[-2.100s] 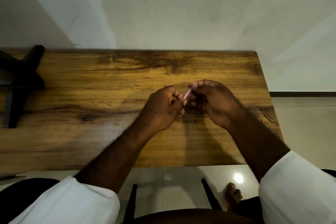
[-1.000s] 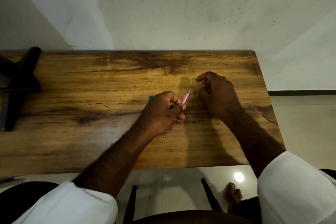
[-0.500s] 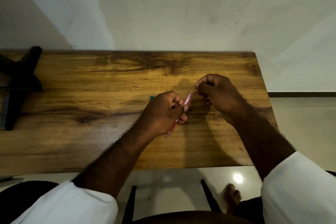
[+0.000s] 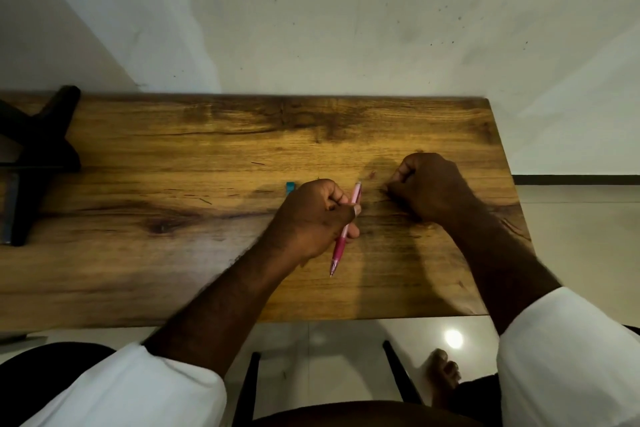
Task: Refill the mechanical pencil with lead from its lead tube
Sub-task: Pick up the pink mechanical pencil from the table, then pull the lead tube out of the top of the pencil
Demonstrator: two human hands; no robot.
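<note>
My left hand grips a pink mechanical pencil around its middle, just above the wooden table. The pencil's tip points toward me and its top end points away. A small teal object, partly hidden behind my left knuckles, lies on the table. My right hand rests on the table to the right of the pencil's top, apart from it. Its fingers are curled and its fingertips press together on the wood; nothing shows between them.
A black cross-shaped stand sits at the table's left end. A white wall rises right behind the table. The table's right edge is close to my right forearm. Below the near edge are chair legs and a bare foot.
My right hand left the pencil's top end and dropped to the table on the right. My left hand holds the pencil in nearly the same place, now slightly more upright.
</note>
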